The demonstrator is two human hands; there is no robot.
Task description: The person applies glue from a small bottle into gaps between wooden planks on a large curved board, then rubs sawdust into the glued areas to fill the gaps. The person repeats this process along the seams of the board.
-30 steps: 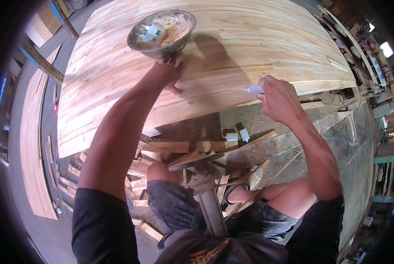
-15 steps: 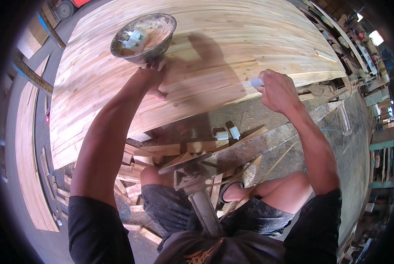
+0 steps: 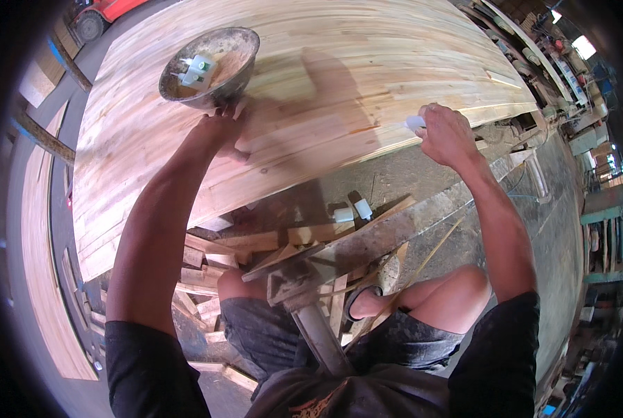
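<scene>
A round, worn bowl [image 3: 245,70] stands over the pale wooden panel at the upper left, its mouth tipped toward me. In it lie small white bottles [image 3: 198,72] on brownish powder that looks like sawdust. My left hand [image 3: 217,132] is at the bowl's near underside, fingers against it and partly hidden; its thumb sticks out above the panel. Near the panel's right front edge my right hand [image 3: 447,136] is closed around a small white bottle [image 3: 414,123], its end pointing left. To the left of this bottle a thin orange-brown streak [image 3: 362,130] marks the wood.
The wide panel [image 3: 137,174] spans the space ahead. Below its front edge lie two white bottles [image 3: 353,211] and several wood offcuts [image 3: 207,279]. A dusty metal beam [image 3: 388,226] crosses above my legs. Stacked materials [image 3: 604,216] line the right side; a red vehicle [image 3: 106,14] is at far left.
My right hand has drawn the bottle slightly to the right, and the orange-brown streak now shows. The bowl and my left hand appear a little further left; the whole view has also shifted.
</scene>
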